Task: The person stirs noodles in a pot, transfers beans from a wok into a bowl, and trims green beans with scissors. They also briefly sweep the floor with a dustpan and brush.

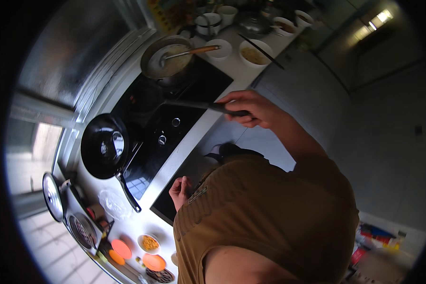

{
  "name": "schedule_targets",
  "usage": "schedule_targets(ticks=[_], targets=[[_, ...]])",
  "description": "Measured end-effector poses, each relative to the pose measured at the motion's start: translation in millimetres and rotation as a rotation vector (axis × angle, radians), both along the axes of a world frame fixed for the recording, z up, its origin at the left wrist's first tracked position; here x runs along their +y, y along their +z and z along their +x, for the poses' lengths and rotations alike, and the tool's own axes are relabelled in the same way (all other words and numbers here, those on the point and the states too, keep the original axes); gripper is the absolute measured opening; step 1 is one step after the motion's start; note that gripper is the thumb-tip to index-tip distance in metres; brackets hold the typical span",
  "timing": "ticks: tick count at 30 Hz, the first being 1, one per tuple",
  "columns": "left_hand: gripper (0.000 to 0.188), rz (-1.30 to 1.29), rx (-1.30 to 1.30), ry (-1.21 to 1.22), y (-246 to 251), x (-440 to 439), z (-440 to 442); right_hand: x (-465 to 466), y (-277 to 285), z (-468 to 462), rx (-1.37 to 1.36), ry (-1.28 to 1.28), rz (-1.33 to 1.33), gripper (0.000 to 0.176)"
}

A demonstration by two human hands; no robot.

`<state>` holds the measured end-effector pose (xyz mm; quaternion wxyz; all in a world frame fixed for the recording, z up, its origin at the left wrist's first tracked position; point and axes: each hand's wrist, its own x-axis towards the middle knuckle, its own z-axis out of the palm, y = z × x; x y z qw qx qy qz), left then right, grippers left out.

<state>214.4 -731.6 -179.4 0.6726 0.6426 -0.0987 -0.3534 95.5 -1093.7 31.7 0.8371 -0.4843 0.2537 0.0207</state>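
Observation:
My right hand (246,108) grips a long black handle (198,104) that reaches across the front edge of the cooktop. Its far end runs into a dark round pan shape (145,97) over the black glass, too dim to make out fully. Beside my shirt front, my left hand (179,190) has its fingers curled, with nothing visible in it. A shiny black wok (104,145) rests at the cooktop's left end, its handle (128,193) pointing towards me. On the right end, a metal pan (152,58) holds pale, cloudy liquid and a wooden-handled utensil (202,49).
Two knobs (176,122) sit on the black cooktop (170,142). Right of it stand white bowls (243,58), one crossed by black chopsticks (262,51), and a lidded pot (252,23). To the left lie a clear plastic bag (113,204), a bowl of orange pieces (150,243) and orange discs (121,249).

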Motion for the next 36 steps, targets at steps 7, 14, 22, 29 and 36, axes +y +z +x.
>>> schedule_targets(ticks=[7, 14, 22, 29, 36], targets=[[0.028, 0.004, -0.019, -0.308, 4, -55, -5, -24, 26, -116, 0.026, -0.620, -0.254, 0.031], [0.029, 0.083, 0.013, -0.309, 25, -94, 8, -91, -15, -133, 0.180, -0.887, -0.525, 0.028], [0.030, 0.150, 0.048, -0.317, 29, -134, 22, -141, -119, -116, 0.291, -0.779, -1.539, 0.033], [0.029, 0.164, 0.033, -0.316, 15, -155, 26, -160, -102, -118, 0.325, -0.918, -0.954, 0.030], [0.031, 0.151, 0.002, -0.286, 23, -142, 22, -136, -24, -34, -0.297, -0.605, -0.414, 0.031]])
